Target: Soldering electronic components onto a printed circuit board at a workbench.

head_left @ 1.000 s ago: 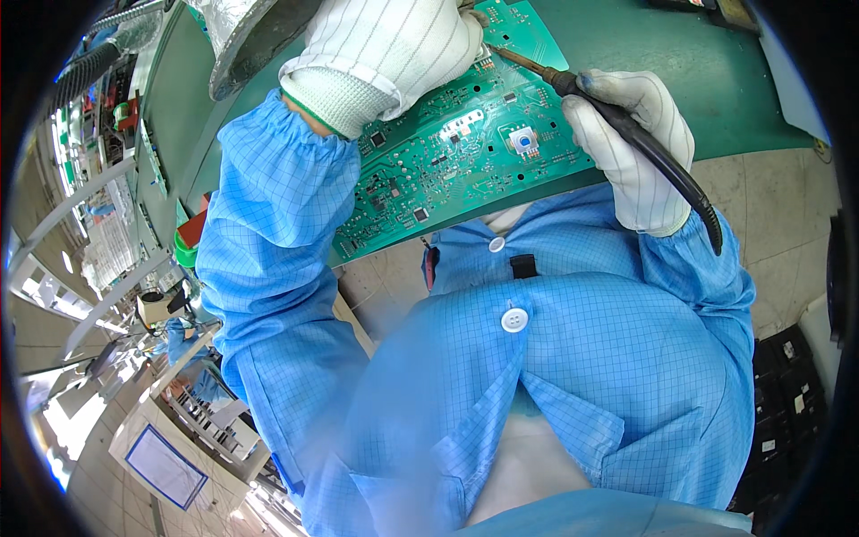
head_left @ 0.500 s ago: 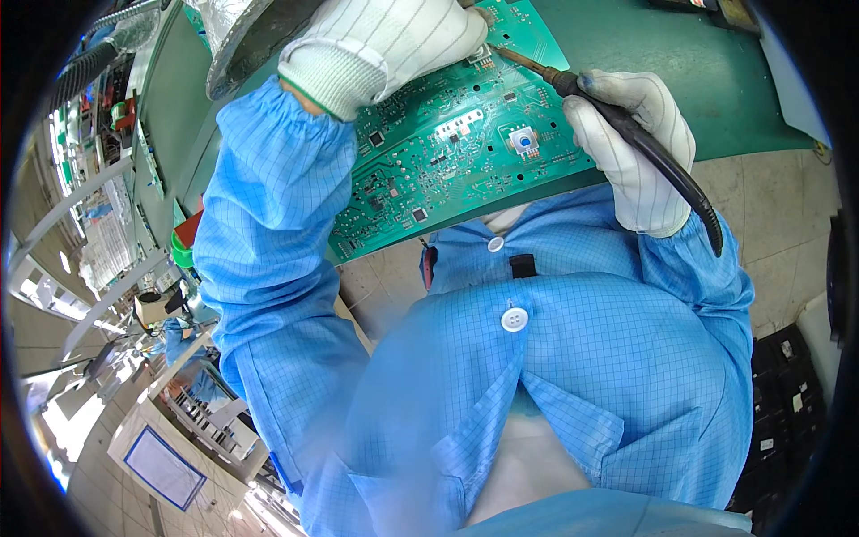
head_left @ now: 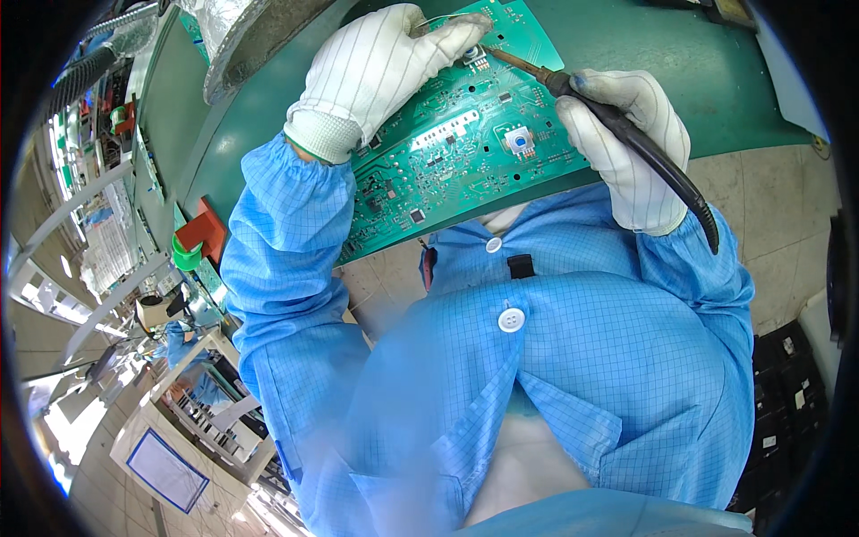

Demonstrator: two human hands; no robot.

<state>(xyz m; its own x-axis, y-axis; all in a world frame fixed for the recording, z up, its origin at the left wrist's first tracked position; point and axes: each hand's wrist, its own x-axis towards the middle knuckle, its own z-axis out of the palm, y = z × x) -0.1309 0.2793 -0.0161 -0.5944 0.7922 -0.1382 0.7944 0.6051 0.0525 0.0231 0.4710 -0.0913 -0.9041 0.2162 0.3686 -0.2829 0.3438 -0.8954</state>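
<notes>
A green circuit board [head_left: 465, 179], dotted with chips and small parts, lies tilted across the near edge of the bench. My gloved left hand [head_left: 371, 76] is over its far left part, thumb and forefinger pinched on a thin solder wire [head_left: 445, 15] that arcs above the fingers. In my gloved right hand [head_left: 640, 148] is a soldering iron [head_left: 667, 170] with a black handle. Its tip points left, beside a small square component [head_left: 474, 55] close to my left fingertips. Nearer to me on the board sits a square component with a blue centre [head_left: 519, 140].
The green bench top [head_left: 680, 98] extends right and beyond the board. A silvery foil-wrapped hood [head_left: 237, 36] stands at the far left. A red block [head_left: 204, 231] and a green roll [head_left: 186, 257] are left of my sleeve. Black crates [head_left: 787, 385] are at lower right.
My left hand has shifted slightly left and turned, so more of its back and the solder wire show. The board and the soldering iron have moved slightly left.
</notes>
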